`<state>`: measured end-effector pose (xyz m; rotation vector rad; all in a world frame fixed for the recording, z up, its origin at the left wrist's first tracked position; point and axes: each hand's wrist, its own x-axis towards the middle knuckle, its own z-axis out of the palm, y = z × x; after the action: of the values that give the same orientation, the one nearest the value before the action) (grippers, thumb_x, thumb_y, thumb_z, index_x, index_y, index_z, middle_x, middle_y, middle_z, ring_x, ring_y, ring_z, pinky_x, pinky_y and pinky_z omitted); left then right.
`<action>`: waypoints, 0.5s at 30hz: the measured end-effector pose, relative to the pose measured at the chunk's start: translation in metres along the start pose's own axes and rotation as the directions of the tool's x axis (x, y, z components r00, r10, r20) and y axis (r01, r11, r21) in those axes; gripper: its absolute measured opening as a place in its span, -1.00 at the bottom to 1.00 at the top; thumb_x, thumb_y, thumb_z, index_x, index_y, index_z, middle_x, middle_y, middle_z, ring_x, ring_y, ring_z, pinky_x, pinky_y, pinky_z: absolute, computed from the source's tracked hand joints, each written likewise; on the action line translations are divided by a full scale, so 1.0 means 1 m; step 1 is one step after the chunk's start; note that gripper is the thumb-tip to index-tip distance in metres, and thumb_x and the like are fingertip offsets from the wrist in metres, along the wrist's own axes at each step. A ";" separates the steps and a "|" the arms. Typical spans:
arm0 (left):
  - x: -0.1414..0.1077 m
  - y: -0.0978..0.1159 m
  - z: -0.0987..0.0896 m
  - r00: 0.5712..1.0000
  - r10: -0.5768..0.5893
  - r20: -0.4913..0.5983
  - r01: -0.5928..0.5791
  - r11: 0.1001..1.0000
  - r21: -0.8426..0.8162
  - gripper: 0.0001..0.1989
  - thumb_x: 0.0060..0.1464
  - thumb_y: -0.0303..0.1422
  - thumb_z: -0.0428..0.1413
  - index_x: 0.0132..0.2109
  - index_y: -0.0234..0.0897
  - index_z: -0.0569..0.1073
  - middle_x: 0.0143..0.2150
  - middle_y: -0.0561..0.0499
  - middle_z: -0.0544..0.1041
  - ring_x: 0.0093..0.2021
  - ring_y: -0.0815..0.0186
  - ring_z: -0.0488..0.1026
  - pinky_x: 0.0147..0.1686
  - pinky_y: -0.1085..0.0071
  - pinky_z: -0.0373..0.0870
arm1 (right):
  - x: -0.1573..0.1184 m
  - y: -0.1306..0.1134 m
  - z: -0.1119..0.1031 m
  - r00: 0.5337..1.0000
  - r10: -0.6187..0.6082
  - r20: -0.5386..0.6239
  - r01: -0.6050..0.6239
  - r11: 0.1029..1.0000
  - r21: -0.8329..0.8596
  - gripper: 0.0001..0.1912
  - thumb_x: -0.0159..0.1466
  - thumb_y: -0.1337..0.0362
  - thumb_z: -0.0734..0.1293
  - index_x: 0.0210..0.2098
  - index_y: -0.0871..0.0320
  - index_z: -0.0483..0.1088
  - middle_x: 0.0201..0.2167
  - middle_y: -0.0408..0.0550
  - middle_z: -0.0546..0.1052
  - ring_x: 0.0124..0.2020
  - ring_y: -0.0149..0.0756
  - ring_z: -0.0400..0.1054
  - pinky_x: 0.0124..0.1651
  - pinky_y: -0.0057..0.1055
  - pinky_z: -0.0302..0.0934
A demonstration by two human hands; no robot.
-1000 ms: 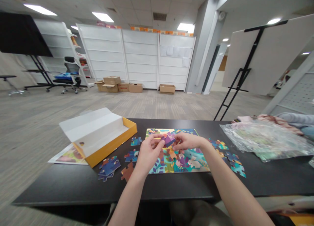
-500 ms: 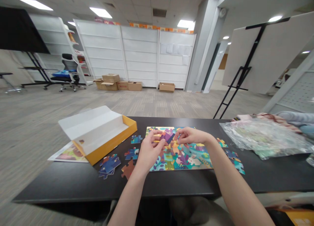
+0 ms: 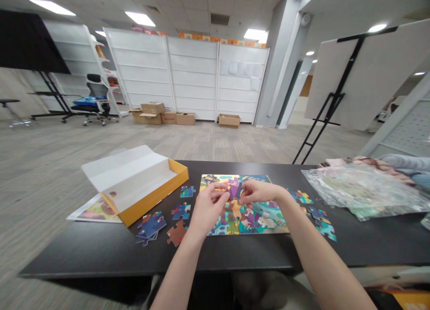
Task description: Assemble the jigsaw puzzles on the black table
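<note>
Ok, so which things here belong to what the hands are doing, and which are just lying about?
In use: jigsaw puzzle, loose puzzle pieces, left hand, right hand.
Lying about: open yellow box, plastic bag, cardboard boxes on the floor.

The one head-worn view looks from just behind the jigsaw puzzle (image 3: pixel 268 222), facing forward and down over it. It sits close above the puzzle, low in the frame, while the wide lens also takes in the black table (image 3: pixel 83 251) and white shelving (image 3: pixel 191 77) beyond the puzzle.
</note>
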<state>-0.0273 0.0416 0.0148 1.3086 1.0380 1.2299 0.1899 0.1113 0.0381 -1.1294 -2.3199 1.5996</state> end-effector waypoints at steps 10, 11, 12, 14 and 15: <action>0.000 -0.002 -0.001 1.000 0.031 -0.003 -0.031 0.999 0.016 -0.69 0.01 -0.22 0.25 -0.16 -0.30 0.43 -0.36 -0.08 0.67 -0.31 0.20 0.64 -0.36 0.43 0.52 | -0.005 -0.001 -0.004 0.986 -0.133 -0.098 0.128 0.990 -0.053 -0.59 0.08 0.05 0.54 -0.26 0.22 0.45 -0.33 -0.10 0.54 -0.36 -0.39 0.38 -0.30 -0.46 0.25; 0.000 -0.002 -0.001 0.999 0.035 -0.003 -0.035 0.999 0.016 -0.69 0.01 -0.21 0.25 -0.16 -0.30 0.43 -0.36 -0.08 0.67 -0.31 0.20 0.64 -0.35 0.42 0.53 | -0.006 -0.003 -0.004 0.981 -0.156 -0.114 0.156 0.988 -0.011 -0.60 0.09 0.04 0.54 -0.26 0.21 0.45 -0.32 -0.10 0.54 -0.35 -0.39 0.38 -0.28 -0.46 0.25; 0.000 -0.002 0.000 0.999 0.032 -0.004 -0.032 0.999 0.011 -0.69 0.01 -0.21 0.26 -0.17 -0.30 0.43 -0.36 -0.07 0.67 -0.31 0.19 0.64 -0.35 0.41 0.54 | -0.007 -0.005 -0.004 0.975 -0.175 -0.135 0.183 0.982 0.051 -0.59 0.11 0.03 0.53 -0.25 0.21 0.45 -0.31 -0.10 0.55 -0.34 -0.40 0.38 -0.26 -0.45 0.25; -0.001 -0.001 0.001 1.000 0.010 0.001 -0.010 1.000 -0.015 -0.69 0.00 -0.21 0.26 -0.18 -0.29 0.43 -0.37 -0.06 0.66 -0.31 0.18 0.65 -0.35 0.39 0.56 | -0.007 -0.008 -0.001 0.963 -0.186 -0.193 0.219 0.962 0.163 -0.58 0.14 0.02 0.51 -0.20 0.20 0.43 -0.33 -0.12 0.55 -0.37 -0.42 0.37 -0.29 -0.48 0.23; -0.001 -0.001 0.002 1.000 -0.003 0.007 0.003 1.000 -0.028 -0.69 0.00 -0.21 0.26 -0.18 -0.28 0.42 -0.38 -0.06 0.66 -0.30 0.16 0.65 -0.35 0.37 0.57 | -0.006 -0.010 0.001 0.957 -0.184 -0.227 0.228 0.955 0.191 -0.56 0.14 0.02 0.51 -0.18 0.20 0.41 -0.37 -0.14 0.54 -0.41 -0.45 0.34 -0.34 -0.50 0.19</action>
<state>-0.0256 0.0408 0.0136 1.2883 1.0136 1.2330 0.1886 0.1056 0.0476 -0.9209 -2.0028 1.5323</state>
